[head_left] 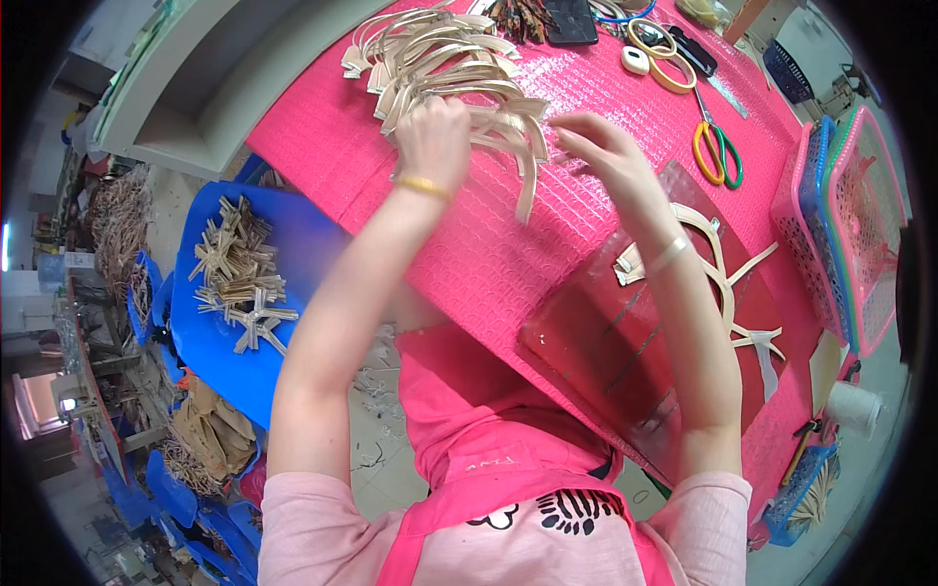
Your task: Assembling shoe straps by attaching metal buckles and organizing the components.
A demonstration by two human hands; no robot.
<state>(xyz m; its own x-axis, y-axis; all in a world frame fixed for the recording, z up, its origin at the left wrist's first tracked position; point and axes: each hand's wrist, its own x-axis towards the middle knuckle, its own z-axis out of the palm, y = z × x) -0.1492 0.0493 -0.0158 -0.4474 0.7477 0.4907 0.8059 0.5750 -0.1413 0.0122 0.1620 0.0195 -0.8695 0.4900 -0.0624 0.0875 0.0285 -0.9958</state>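
Note:
A pile of curved beige strap pieces (pixel 440 61) lies at the far side of the pink-covered table. My left hand (pixel 433 145) is closed at the near edge of this pile, gripping beige strap pieces; its fingertips are hidden behind the knuckles. One loose strap end (pixel 529 190) hangs toward me between my two hands. Just right of it, my right hand (pixel 608 156) hovers with fingers stretched and a little bent, holding nothing. Below my right forearm, more beige straps (pixel 718 249) lie on a dark red board (pixel 596 322).
Scissors with yellow and green handles (pixel 718 154), tape rolls (pixel 674 70) and a phone (pixel 572 21) lie at the back. Stacked plastic baskets (pixel 855 230) stand at right. At left are a blue chair (pixel 322 264) holding star-shaped beige pieces (pixel 256 322) and a grey shelf unit (pixel 210 117).

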